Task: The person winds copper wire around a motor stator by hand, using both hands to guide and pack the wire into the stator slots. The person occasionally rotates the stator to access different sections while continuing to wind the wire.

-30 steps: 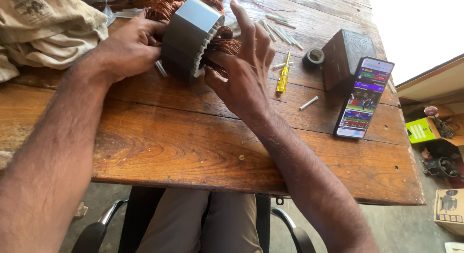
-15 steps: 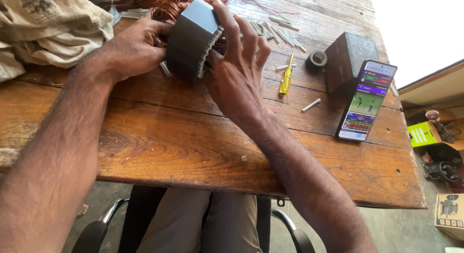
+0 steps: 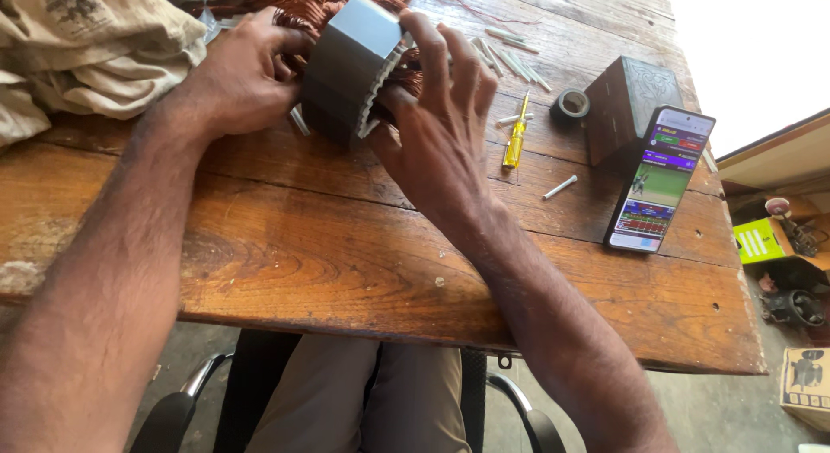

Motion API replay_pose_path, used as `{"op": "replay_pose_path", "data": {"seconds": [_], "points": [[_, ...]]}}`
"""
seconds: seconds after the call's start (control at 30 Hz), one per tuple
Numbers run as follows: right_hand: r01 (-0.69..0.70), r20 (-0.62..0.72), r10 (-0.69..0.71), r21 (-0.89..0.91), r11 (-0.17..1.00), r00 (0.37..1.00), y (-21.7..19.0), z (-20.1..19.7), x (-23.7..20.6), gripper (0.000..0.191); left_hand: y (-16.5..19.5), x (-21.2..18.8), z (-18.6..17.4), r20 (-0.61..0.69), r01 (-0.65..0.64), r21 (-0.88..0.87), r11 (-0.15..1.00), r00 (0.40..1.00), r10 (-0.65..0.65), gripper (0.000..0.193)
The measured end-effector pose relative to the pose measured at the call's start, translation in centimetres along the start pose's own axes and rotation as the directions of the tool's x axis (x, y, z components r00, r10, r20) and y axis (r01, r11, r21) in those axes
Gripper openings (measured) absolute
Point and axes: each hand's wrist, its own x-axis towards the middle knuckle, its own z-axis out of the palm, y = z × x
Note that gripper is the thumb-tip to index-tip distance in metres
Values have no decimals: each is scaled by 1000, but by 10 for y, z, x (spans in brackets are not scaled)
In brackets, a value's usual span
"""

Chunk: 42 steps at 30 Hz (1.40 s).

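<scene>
A grey metal motor stator [image 3: 346, 68] with copper windings stands tilted on the wooden table [image 3: 346, 254]. My left hand [image 3: 238, 77] grips its left side, fingers curled behind it. My right hand [image 3: 437, 124] holds its right face, fingers spread over the top edge and thumb against the slotted core. Loose copper wire [image 3: 320, 2] lies just behind the stator.
A yellow screwdriver [image 3: 516, 135], small white sticks [image 3: 559, 188], a tape roll [image 3: 571, 104], a dark wooden box [image 3: 627, 107] and a lit phone [image 3: 660, 178] leaning on it lie to the right. Beige cloth [image 3: 78, 47] sits at the left. Boxes and parts are on the floor at right.
Both hands have turned and tipped the stator slightly; my right fingers have shifted up over its top edge.
</scene>
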Motion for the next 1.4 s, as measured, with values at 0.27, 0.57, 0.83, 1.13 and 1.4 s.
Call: {"op": "replay_pose_path", "data": {"seconds": [0.27,0.57,0.83,1.13,1.4], "points": [[-25,81,21,40,999,997,8,-11,-4,47,-25,6,4,-96,-330,188,925,931,352,32],[-16,131,4,89,996,991,12,-15,-2,29,-37,8,12,-151,-369,371,852,881,447,33],[-47,113,32,132,990,993,17,-13,-2,27,-37,6,6,-153,-381,320,867,883,444,25],[4,26,-8,178,984,1000,24,-5,-7,31,-32,2,11,-124,-338,372,864,905,407,42],[41,42,-46,112,993,998,19,0,-8,41,-14,-2,9,-113,-101,213,972,985,127,45]]}}
